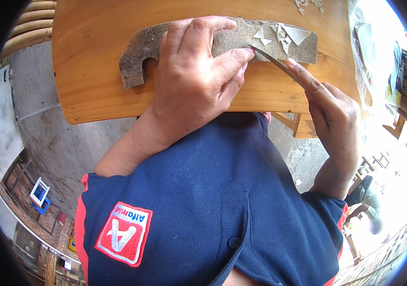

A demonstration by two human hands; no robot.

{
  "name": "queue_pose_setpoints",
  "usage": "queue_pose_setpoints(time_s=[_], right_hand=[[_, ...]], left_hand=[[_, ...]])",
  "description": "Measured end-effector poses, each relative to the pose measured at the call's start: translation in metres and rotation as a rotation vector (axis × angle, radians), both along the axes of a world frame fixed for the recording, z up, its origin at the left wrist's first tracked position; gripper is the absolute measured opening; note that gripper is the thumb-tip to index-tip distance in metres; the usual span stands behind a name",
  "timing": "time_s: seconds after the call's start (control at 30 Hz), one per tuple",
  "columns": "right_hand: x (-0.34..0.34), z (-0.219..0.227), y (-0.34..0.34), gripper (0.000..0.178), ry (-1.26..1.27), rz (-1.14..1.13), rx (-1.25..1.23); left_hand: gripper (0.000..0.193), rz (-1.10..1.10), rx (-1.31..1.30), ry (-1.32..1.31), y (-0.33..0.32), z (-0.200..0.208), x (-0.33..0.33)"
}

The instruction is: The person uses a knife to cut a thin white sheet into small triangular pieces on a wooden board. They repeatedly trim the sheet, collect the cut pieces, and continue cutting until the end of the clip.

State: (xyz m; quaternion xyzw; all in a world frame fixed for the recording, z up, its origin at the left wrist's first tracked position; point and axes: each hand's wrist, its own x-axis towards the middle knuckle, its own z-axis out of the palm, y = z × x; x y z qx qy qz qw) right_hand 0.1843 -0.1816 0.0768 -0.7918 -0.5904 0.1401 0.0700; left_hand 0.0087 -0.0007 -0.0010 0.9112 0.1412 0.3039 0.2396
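Observation:
A weathered grey wooden board [134,59] with a curved notch at its left end lies on the table. My left hand [191,71] is closed over the middle of this board, with some fingers bent across its top and the thumb side at the near edge. My right hand [330,102] grips a thin, dark, slightly curved knife [279,65], its index finger stretched along the blade. The knife's tip meets the left fingertips at the board's near edge. Its handle is hidden in the palm. Thin white triangular pieces [298,34] lie on the board's right part.
The varnished wooden table [94,102] ends close to my body. More white chips [308,5] lie at its far right. Clear plastic [361,47] hangs along the right side. Another person [369,200] is bent over at the lower right. Grey concrete floor [55,109] shows at left.

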Motion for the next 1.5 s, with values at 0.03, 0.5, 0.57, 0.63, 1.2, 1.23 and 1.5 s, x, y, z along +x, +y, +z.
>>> queue_pose_setpoints(time_s=[0.03, 0.5, 0.57, 0.63, 1.2, 1.23, 1.5], right_hand=[[0.0, 0.0, 0.0, 0.06, -0.012, 0.006, 0.001], [0.009, 0.005, -0.012, 0.06, -0.011, -0.017, -0.091], [0.008, 0.0, -0.018, 0.063, 0.064, -0.056, -0.016], [0.003, -0.008, -0.024, 0.067, 0.151, -0.108, 0.116], [-0.066, -0.017, -0.005, 0.073, 0.379, -0.419, 0.192], [-0.068, -0.018, -0.004, 0.073, 0.365, -0.418, 0.195], [-0.076, -0.021, 0.0, 0.065, 0.378, -0.523, 0.172]], left_hand=[[0.027, 0.0, -0.004, -0.003, 0.0, -0.001, 0.0], [0.026, 0.011, -0.03, 0.007, 0.0, 0.0, 0.002], [0.026, 0.006, -0.059, 0.016, 0.0, 0.001, 0.002], [0.028, 0.026, -0.051, 0.056, -0.001, 0.005, 0.004], [0.031, 0.0, 0.017, 0.099, -0.002, 0.005, 0.018], [0.031, -0.002, 0.023, 0.101, -0.003, 0.005, 0.018], [0.03, -0.001, 0.058, 0.069, -0.003, 0.0, 0.019]])
